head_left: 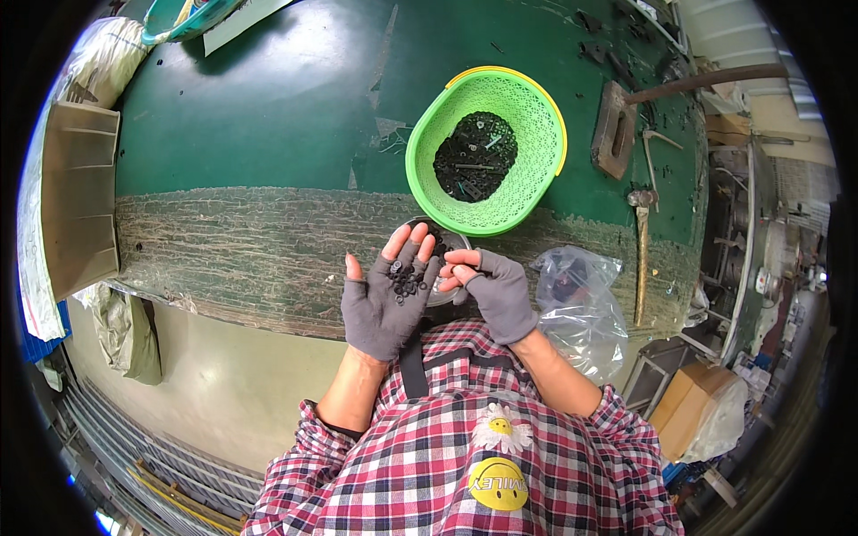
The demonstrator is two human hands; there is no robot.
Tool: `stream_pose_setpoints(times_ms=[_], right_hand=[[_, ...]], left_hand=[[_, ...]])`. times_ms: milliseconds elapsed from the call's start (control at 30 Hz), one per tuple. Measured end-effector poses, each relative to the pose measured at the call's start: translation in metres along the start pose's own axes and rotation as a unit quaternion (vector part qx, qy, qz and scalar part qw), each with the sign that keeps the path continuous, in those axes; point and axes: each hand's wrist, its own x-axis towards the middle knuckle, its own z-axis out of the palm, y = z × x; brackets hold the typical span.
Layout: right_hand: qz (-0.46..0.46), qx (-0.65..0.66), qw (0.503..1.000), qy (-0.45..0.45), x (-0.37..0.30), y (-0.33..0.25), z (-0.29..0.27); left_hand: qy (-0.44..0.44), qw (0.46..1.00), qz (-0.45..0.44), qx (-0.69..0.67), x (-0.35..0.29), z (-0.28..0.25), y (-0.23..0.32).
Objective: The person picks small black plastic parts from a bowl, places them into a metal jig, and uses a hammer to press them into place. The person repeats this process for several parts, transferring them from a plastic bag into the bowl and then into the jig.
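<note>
There, the left hand [386, 299] lay flat and palm-up, fingers spread, cradling a loose heap of small black rings [407, 281] at the base of its fingers. The right hand [492, 290] sat just beside, fingertips [458, 266] pinched toward that heap; whether they gripped a ring could not be told. A round metal tin [450, 243] showed just beyond both hands' fingertips.

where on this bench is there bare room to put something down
The widest bare patch is the green top left of the green basket, and the worn strip below it. It is crowded right of the basket, around the hammer, and by the hands, at the plastic bag.
</note>
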Motion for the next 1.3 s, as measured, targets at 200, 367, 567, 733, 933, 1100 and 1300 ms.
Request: stream_pose_setpoints(times_ms=[200,367,567,733,933,1100,1300], right_hand=[[0.008,0.01,1.0,0.001,-0.001,-0.002,-0.001],[-0.015,0.013,1.0,-0.007,-0.001,-0.001,-0.003],[-0.185,-0.198,0.962,0.008,0.002,0.005,-0.007],[-0.276,-0.379,0.882,-0.039,0.004,-0.02,0.008],[-0.37,-0.471,0.796,-0.09,0.01,-0.021,0.031],[-0.378,-0.43,0.815,-0.089,0.004,-0.01,0.018],[-0.331,-0.385,0.861,-0.028,0.007,-0.006,0.006]], left_hand=[[0.013,1.0,0.003,0.024,0.0,0.0,0.0],[0.013,0.999,0.003,0.033,0.0,0.001,0.0],[0.012,0.999,0.001,0.042,0.0,0.001,-0.001],[-0.025,0.998,-0.012,0.056,-0.001,-0.002,-0.002],[-0.033,0.997,-0.036,0.061,-0.003,0.003,-0.003],[-0.019,0.999,-0.021,0.021,0.0,0.0,-0.004],[0.008,1.0,-0.01,0.025,0.001,0.0,-0.003]])
